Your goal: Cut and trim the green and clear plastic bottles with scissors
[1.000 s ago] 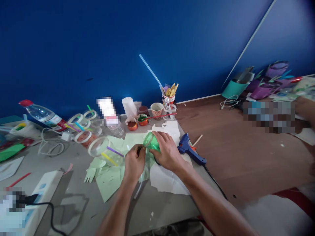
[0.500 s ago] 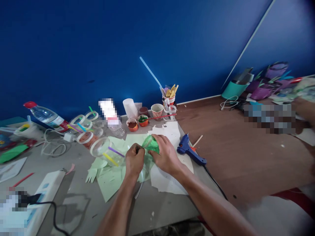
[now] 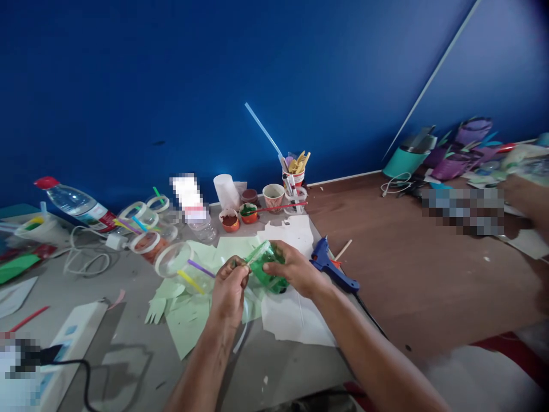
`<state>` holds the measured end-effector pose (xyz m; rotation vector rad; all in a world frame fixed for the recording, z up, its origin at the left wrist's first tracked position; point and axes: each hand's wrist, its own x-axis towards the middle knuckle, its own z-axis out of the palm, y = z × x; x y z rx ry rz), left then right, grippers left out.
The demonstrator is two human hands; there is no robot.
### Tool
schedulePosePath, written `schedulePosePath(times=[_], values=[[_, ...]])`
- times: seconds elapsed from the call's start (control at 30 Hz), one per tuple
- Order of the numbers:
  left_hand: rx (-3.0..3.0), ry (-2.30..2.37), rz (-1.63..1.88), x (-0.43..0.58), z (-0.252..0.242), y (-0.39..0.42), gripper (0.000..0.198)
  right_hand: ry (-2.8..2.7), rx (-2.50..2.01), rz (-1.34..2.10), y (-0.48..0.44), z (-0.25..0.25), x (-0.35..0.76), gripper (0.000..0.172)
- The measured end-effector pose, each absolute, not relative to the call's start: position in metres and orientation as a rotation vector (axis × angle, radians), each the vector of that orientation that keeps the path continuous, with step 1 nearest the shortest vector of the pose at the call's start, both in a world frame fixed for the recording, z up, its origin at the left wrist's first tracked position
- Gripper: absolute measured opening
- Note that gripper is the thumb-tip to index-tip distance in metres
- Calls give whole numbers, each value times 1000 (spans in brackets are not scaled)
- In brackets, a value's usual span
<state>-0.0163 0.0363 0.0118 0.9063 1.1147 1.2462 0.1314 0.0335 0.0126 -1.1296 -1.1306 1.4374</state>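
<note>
Head view: left fingers (image 3: 239, 276), right fingers (image 3: 277, 268) pinch green container (image 3: 266, 280); cup (image 3: 299, 175) holds yellow cutlery (image 3: 297, 165).

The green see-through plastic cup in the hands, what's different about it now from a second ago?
The green see-through plastic cup has turned and come slightly nearer the person, so more of its side shows below the right hand's thumb. The left hand is still at its pale rim; neither hand let go. The blue plastic glue gun stayed put.
</note>
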Motion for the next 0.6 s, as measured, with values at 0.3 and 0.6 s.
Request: schedulePosePath(times=[0.3,0.6], values=[[1599,1457,1024,-25,-2,43,34,-1562,-1440,530,36,6,136,59],[1615,1391,890,-20,-1,45,27,-1784,-1466,235,29,6,134,58]])
